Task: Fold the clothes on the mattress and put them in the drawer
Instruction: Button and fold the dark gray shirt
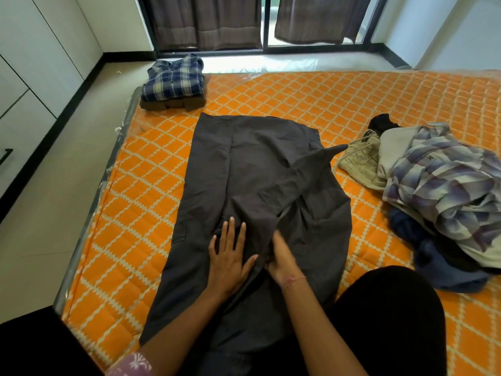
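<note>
— Where are we looking? The dark grey garment (260, 169) is lying spread down the middle of the orange mattress (379, 104), one sleeve folded across its front.

— And the left hand (230, 256) is pressing flat on the cloth, fingers straight and spread, holding nothing.

— The right hand (283, 257) is sitting just beside it (partly tucked under a fold), fingers curling in and seeming to pinch the fabric's edge, though the fingertips are hidden.

— The rest of the laundry?

— A folded blue plaid shirt (173, 77) is resting on top of a folded brown piece (168, 103) at the mattress's far left corner. Well apart, at the right edge, an unfolded heap (439, 191) is waiting: pale plaid, beige, navy, something black.

— And white cabinet fronts (32, 77) are standing along the left, across the floor.
</note>
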A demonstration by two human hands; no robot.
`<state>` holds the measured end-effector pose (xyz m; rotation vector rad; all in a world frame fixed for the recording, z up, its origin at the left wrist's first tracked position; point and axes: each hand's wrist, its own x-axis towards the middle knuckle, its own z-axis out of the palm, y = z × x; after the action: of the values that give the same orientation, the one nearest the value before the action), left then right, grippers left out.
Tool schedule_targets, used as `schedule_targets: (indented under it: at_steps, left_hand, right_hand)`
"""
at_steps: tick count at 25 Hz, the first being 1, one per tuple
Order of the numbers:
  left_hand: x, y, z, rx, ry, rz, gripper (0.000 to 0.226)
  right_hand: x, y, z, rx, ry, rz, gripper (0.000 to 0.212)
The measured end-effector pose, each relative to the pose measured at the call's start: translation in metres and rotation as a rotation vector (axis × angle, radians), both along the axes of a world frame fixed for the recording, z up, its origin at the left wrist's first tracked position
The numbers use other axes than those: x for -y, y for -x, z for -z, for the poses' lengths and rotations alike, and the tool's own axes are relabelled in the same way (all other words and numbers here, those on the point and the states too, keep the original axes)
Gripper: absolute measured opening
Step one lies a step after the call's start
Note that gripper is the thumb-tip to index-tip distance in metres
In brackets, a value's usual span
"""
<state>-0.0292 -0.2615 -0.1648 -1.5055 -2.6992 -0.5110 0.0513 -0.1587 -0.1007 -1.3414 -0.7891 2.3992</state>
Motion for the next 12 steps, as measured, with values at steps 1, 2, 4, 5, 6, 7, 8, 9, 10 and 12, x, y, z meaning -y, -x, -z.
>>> schedule_targets:
  at_steps: [1,2,4,5,6,7,8,9,10,12]
  left_hand:
    - [0.000,0.000,-0.003,0.019,0.019,-0.006,0.071]
    - [0.000,0.002,-0.005,0.034,0.035,-0.008,0.071]
    - [0.001,0.002,-0.006,0.043,0.083,-0.002,0.076]
    - [0.002,0.002,-0.005,0.031,0.118,0.008,0.079]
    - [0.003,0.001,-0.002,0.008,0.152,0.024,0.081]
    - [0.004,0.001,-0.002,-0.004,0.199,0.044,0.083]
    - [0.004,0.001,-0.001,-0.008,0.242,0.062,0.084]
    - [0.004,0.002,0.000,-0.002,0.279,0.071,0.087]
    - [0.004,0.002,0.001,-0.006,0.293,0.081,0.090]
    - [0.004,0.001,0.001,-0.023,0.302,0.116,0.094]
  right_hand:
    - [-0.006,0.001,-0.005,-0.193,0.143,0.077,0.036]
    - [-0.012,0.000,-0.012,-0.301,0.229,0.150,0.043]
    - [-0.028,-0.003,-0.021,-0.429,0.189,0.235,0.034]
    - [-0.035,-0.002,-0.024,-0.449,0.139,0.278,0.022]
    - [-0.040,0.000,-0.028,-0.433,0.100,0.317,0.013]
    - [-0.048,0.003,-0.033,-0.429,0.065,0.343,0.013]
    - [-0.059,0.006,-0.037,-0.414,0.036,0.368,0.024]
    - [-0.070,0.007,-0.043,-0.440,0.031,0.394,0.031]
    - [-0.081,0.008,-0.053,-0.479,0.037,0.420,0.038]
    - [-0.100,0.008,-0.066,-0.520,0.044,0.405,0.045]
